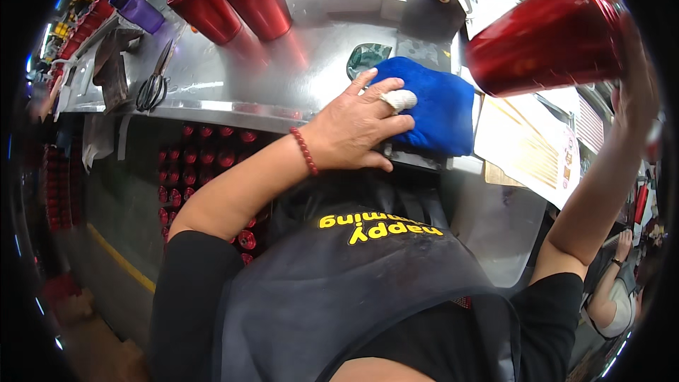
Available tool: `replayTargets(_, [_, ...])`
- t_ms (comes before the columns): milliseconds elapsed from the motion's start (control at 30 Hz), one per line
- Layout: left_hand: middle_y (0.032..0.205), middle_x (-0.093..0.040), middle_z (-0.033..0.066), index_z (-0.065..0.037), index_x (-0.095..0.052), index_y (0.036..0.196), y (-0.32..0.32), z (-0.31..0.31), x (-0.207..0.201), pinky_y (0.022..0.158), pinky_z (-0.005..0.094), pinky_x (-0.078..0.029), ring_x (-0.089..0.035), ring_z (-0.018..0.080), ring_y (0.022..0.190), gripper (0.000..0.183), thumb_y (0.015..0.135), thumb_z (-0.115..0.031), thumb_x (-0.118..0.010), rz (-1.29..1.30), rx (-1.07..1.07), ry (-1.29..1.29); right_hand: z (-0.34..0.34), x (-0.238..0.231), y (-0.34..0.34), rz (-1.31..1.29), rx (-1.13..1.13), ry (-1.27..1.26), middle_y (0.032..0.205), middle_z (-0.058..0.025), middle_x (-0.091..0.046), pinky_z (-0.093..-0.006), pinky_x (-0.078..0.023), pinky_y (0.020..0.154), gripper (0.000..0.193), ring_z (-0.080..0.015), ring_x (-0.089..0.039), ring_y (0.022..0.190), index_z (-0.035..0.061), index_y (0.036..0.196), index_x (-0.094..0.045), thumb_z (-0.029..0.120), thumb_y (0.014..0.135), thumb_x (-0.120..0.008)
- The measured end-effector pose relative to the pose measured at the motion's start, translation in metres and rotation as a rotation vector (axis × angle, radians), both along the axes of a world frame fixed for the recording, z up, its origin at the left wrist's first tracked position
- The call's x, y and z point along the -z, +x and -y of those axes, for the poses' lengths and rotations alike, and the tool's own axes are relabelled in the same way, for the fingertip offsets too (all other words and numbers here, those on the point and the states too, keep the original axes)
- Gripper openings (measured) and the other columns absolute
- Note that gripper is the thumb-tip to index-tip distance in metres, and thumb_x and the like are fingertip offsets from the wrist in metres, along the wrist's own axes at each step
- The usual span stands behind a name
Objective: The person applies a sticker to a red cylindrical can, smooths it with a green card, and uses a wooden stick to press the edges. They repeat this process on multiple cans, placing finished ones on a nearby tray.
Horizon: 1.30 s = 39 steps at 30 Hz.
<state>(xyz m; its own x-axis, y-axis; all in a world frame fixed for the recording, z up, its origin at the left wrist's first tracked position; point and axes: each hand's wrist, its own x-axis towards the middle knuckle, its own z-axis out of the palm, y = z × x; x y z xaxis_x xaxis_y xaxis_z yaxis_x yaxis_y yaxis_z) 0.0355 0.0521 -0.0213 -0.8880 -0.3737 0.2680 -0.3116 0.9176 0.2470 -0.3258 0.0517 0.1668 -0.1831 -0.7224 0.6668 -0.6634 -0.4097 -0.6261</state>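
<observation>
A blue cloth (435, 113) lies bunched near the front edge of the metal table. My left hand (357, 124) rests on its left side, fingers spread, with a white wrap around one finger. At the upper right my right hand (636, 81) holds a shiny red tumbler (544, 42) tilted nearly on its side. The hand grips the tumbler's right end, and most of its fingers are hidden. Just behind the cloth lies a dark green, glossy flat piece (369, 59).
Two red tumblers (254, 0) stand at the back left of the table (318, 56), near a purple bottle (138, 8). Black scissors (154, 81) lie by the front edge. Printed sheets (527, 141) lie at the right. Several red tumblers are stacked under the table. Another person (615, 297) is at far right.
</observation>
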Motion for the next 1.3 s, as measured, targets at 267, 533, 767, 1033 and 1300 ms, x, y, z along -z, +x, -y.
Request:
replayTargets(267, [0.139,-0.056,0.0124,-0.017,-0.062,0.124,0.017,0.001,-0.004,0.113,0.0453,-0.040,-0.042,0.0357,0.141,0.056,0.077,-0.040,-0.083,-0.037,-0.021,0.022,-0.010,0.015,-0.025,-0.130,-0.191,0.150,0.141,-0.0161,-0.057,-0.0481,-0.044,0.112,0.057,-0.0312,-0.051,0.136,0.0041,0.133,-0.060,0.051,0.101,-0.055])
replayTargets(533, [0.119,-0.058,0.0179,-0.007,-0.065,0.110,-0.003,0.079,0.039,0.100,0.0419,-0.043,-0.053,0.0355,0.113,0.037,0.089,-0.037,-0.070,0.026,-0.833,-0.020,0.000,0.032,0.010,-0.104,-0.532,0.053,0.125,-0.0126,-0.063,-0.0287,-0.045,0.101,0.038,-0.0181,-0.058,0.118,-0.0019,0.121,-0.065,0.030,0.109,-0.048])
replayTargets(767, [0.119,-0.058,0.0215,-0.007,-0.062,0.109,0.049,0.135,0.057,0.106,0.0476,-0.036,-0.048,0.0369,0.118,0.045,0.085,-0.043,-0.074,-0.135,-0.891,0.318,0.030,0.046,0.027,0.106,-0.659,0.194,0.116,-0.0110,-0.064,-0.0257,-0.046,0.091,0.035,-0.0136,-0.060,0.104,-0.0017,0.118,-0.064,0.029,0.108,-0.051])
replayTargets(1033, [0.143,-0.049,0.0273,-0.003,-0.019,0.155,-0.048,0.041,-0.028,0.113,0.0482,-0.038,-0.047,0.0372,0.137,0.110,0.082,-0.062,-0.076,-0.786,-0.091,0.863,0.080,0.105,0.079,0.610,-0.739,0.535,0.098,-0.0026,-0.070,-0.0228,-0.052,0.076,0.028,-0.0078,-0.065,0.087,0.0033,0.112,-0.067,0.030,0.104,-0.061])
replayTargets(1300, [0.136,-0.052,0.0199,0.003,-0.021,0.149,-0.064,0.048,-0.021,0.100,0.0385,-0.052,-0.060,0.0251,0.119,0.085,0.093,-0.034,-0.073,-0.975,-0.181,1.529,0.020,0.168,0.098,0.446,-0.290,0.689,0.130,-0.0142,-0.061,-0.0326,-0.053,0.086,0.065,-0.0203,-0.059,0.116,0.0044,0.145,-0.051,0.055,0.104,-0.047])
